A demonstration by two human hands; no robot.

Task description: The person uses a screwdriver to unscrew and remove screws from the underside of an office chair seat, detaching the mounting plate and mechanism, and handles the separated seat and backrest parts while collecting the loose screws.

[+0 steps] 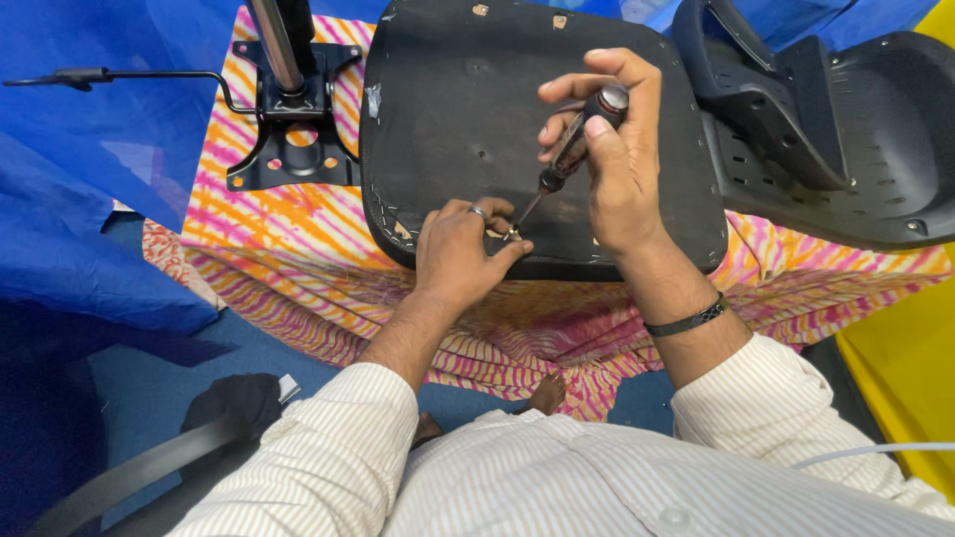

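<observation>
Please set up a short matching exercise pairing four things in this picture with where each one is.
Things:
1. screwdriver
2. metal bracket plate
3. black seat base
4. black chair shell

Places:
A. at the far right
B. lying on the striped cloth, under both hands
C. gripped in the right hand, tip down near the left hand
D. at the upper left, with a lever and a shiny post

Pairs: 1-C, 2-D, 3-B, 4-A

Black seat base (468, 119) — on cloth (288, 239) striped orange, pink, white; blue tarp (99, 179), yellow sheet (905, 368).
</observation>
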